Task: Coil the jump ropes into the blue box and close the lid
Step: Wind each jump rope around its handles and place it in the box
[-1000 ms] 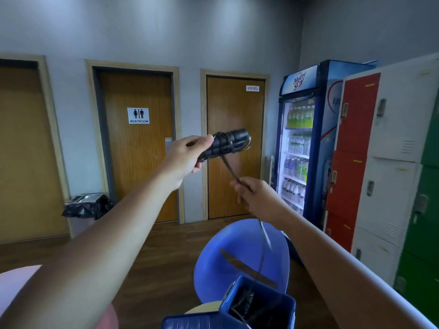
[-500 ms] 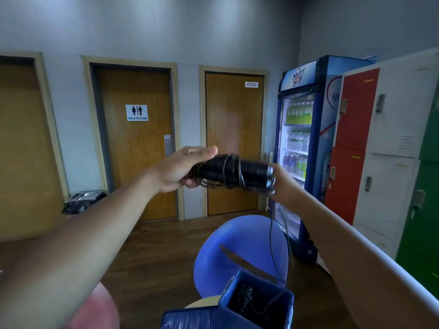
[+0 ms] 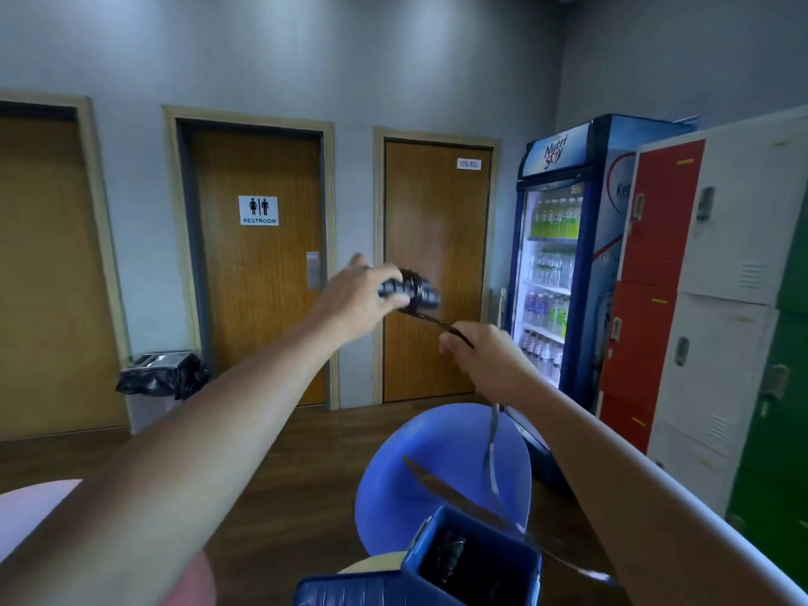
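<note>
- The left hand [image 3: 350, 299] is raised at arm's length and wrapped around the black jump rope handles [image 3: 409, 290], which are bundled together with cord wound round them (motion blur hides the finer detail).
- From that bundle a dark rope cord [image 3: 441, 324] runs down and to the right into the right hand [image 3: 476, 352], whose fingers are pinched closed on it.
- Below the right hand the cord hangs slack, passing in front of the blue chair [image 3: 437, 465] and dropping toward the blue box [image 3: 516, 566].
- The blue box sits at the bottom edge of the view with its top uncovered; something dark lies inside it, likely more rope, though it is too dim to be sure.
- The blue lid [image 3: 350, 588] lies flat just left of the box, ribbed side up, and touches the box's lower left corner.
- A pale round desk [image 3: 371, 564] edge shows between the lid and the chair.
- Behind the hands stand wooden doors, one bearing a restroom sign [image 3: 258, 210].
- A lit drinks fridge [image 3: 555, 273] stands to the right of the doors, with red, white and green lockers [image 3: 699, 299] nearer on the right.
- A bin lined with a black bag [image 3: 161, 378] stands against the wall on the left.
</note>
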Tool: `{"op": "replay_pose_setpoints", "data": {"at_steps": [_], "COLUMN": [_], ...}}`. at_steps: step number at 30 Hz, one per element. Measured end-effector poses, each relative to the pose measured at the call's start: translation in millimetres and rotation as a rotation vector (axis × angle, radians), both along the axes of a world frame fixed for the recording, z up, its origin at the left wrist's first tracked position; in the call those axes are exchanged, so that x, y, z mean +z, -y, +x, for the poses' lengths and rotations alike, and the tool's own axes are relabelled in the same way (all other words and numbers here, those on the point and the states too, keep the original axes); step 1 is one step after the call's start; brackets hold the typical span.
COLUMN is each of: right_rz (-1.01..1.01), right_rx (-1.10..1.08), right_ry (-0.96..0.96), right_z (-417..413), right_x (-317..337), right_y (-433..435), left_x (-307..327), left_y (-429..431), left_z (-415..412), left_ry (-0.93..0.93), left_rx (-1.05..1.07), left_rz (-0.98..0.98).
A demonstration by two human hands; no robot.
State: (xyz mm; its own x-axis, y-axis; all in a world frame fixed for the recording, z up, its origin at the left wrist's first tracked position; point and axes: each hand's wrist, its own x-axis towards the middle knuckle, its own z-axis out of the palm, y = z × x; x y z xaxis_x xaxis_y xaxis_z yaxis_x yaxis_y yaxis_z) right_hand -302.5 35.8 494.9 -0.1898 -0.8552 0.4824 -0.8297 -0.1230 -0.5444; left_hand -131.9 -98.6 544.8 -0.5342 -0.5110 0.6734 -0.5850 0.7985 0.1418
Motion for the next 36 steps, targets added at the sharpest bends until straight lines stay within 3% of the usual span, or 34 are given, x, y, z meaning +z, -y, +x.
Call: {"op": "replay_pose_setpoints", "data": {"at_steps": [3,5,7,10,12,14,16,18,20,22,23,25,27,29,32,34,36], "right_rz": [-0.090,-0.139,-0.139,-0.116,-0.140,-0.140,-0.097,-0.064,-0.077,-0.116,-0.147,-0.202,-0.246,-0.279,-0.217,-0.168,-0.147], "right_rx": [-0.062,-0.086,-0.053,0.008,-0.006,-0.012,-0.025,-0.037,-0.030,-0.024,-0.028,-0.043,-0.080,-0.117,-0.111,-0.102,-0.085], "right_ry": [-0.110,-0.071,0.050,0.250,0.281,0.246,0.175,0.090,0.027,0.002,-0.014,-0.067,-0.099,-0.049,0.106,0.169,0.098], "right_z": [-13,-27,-32,-27,-20,-17,-14,-11,-11,-11,-12,-13,-18,-30,-40,-34,-19], "right_x": [6,9,10,5,-3,-14,-28,-39,-38,-27,-19,-4,8,15,11,-1,-12], "right_y": [-3,-5,-7,-4,2,7,12,11,8,6,7,5,3,2,6,11,15], "left_x": [0,1,4,13,16,21,31,43,43,29,21,10,5,3,2,5,10], "left_y": [-6,-10,-19,-27,-33,-40,-44,-37,-18,0,7,9,6,3,-10,-18,-27], "left_z": [5,17,29,36,33,23,15,10,9,10,11,13,20,29,37,33,22], "left_ry": [0.369,0.393,0.228,-0.065,-0.221,-0.501,-0.861,-1.096,-0.981,-0.543,-0.318,0.037,0.260,0.286,0.003,-0.192,-0.361], "left_rx": [-0.135,-0.364,-0.557,-0.743,-0.813,-0.818,-0.726,-0.542,-0.291,-0.040,0.014,0.025,-0.091,-0.338,-0.695,-0.824,-0.868], "left_rz": [0.173,0.466,0.751,1.014,1.148,1.311,1.355,1.193,0.784,0.267,0.112,0.044,0.143,0.440,0.983,1.154,1.208]}}
